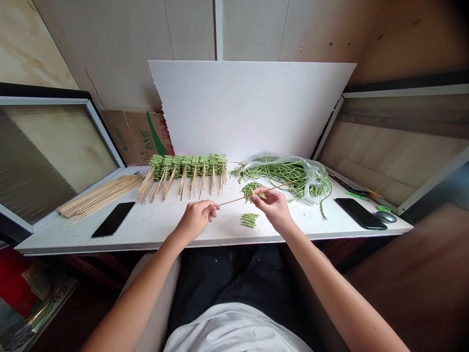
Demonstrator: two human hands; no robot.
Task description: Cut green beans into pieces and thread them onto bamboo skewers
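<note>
My left hand (198, 217) pinches the near end of a thin bamboo skewer (234, 199) that slants up to the right over the white table (154, 230). My right hand (273, 205) is closed on short green bean pieces (252, 190) threaded on that skewer. A small stack of cut bean pieces (249, 220) lies on the table between my hands. Behind them, a row of finished bean skewers (186, 171) lies side by side.
Long green beans (286, 173) spill from a clear plastic bag at the right. Bare skewers (98, 195) are piled at the left beside a black phone (113, 219). Another phone (361, 213) lies at the right. A white foam board (249, 107) and a cardboard box (135, 134) stand behind.
</note>
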